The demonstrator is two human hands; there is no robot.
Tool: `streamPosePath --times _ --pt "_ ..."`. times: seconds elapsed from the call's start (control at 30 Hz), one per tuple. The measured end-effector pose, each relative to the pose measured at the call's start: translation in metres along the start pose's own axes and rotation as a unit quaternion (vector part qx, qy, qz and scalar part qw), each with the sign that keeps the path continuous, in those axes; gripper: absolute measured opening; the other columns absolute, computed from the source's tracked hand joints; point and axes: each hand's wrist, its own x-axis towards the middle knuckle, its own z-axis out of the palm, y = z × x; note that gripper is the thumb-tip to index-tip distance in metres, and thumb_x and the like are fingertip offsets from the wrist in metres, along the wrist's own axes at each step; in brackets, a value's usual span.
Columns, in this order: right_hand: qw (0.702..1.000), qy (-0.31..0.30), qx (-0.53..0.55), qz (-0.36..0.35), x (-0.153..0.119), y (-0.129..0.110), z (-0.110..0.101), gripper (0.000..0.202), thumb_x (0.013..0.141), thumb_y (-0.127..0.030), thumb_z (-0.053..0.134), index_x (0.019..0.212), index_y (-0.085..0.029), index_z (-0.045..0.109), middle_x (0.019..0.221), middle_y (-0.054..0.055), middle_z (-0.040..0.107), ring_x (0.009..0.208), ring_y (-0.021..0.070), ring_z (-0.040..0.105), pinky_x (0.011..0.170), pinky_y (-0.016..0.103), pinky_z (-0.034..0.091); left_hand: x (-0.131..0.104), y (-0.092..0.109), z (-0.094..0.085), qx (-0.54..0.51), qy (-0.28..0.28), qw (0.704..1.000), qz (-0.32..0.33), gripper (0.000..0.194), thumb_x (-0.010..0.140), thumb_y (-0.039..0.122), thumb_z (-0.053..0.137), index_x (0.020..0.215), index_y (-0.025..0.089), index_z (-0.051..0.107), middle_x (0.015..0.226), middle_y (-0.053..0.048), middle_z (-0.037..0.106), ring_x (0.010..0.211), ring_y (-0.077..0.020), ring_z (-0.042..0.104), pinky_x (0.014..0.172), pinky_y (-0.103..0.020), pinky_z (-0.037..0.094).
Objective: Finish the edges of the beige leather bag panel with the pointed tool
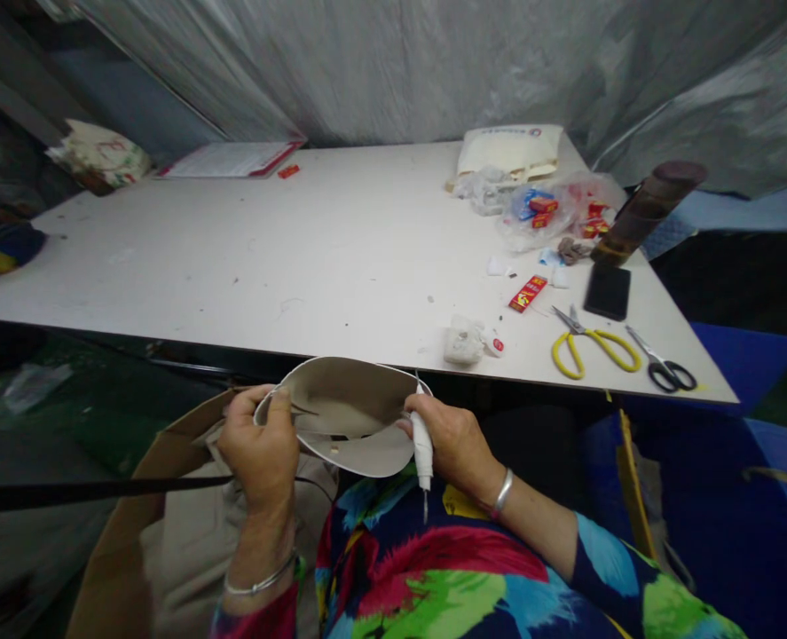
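White surface (300,257) is carrying yellow scissors (594,348), black scissors (665,366), phone (607,291), red boxes (527,293), plastic bags (546,213), papers (230,160) etc.

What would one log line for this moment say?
left hand: grips beige piece | right hand: holds white tool at piece's edge | table: yellow scissors, phone

The curved leather piece (350,413) is beige, and the pen-shaped plastic tool (422,448) is white. The flat wide table (266,257) is white with small dark marks. The long-handled scissors (593,342) have yellow handles; the smaller scissors (665,366) have black ones. The small cardboard box (528,293) is red. The flat phone (607,291) is black. The sleeve (633,577) shows blue, green, pink and yellow patches.
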Motion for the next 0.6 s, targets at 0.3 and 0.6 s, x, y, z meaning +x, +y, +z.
streamPosePath --times 0.3,0.6 --pt "0.999 0.051 -0.013 0.004 -0.0001 -0.0076 -0.004 0.01 0.1 -0.028 0.068 0.1 -0.022 0.06 0.084 0.004 0.068 0.074 0.0194 0.06 0.065 0.03 0.042 -0.0045 0.0018 -0.0052 0.043 0.016 0.995 0.09 0.019 0.085 0.037 0.076 0.085 0.018 0.073 0.084 -0.004 0.072 0.083 -0.0237 0.067 0.082 -0.035 0.049" --pt "0.995 0.069 0.078 0.003 -0.0066 -0.0045 0.0039 0.005 0.106 -0.021 0.055 0.107 -0.024 0.06 0.086 0.003 0.063 0.077 0.0184 0.06 0.07 0.03 0.047 -0.0072 -0.0041 -0.0065 0.056 0.01 0.995 0.083 0.02 0.086 0.039 0.077 0.085 0.019 0.073 0.083 -0.003 0.073 0.083 -0.0241 0.067 0.084 -0.035 0.049"
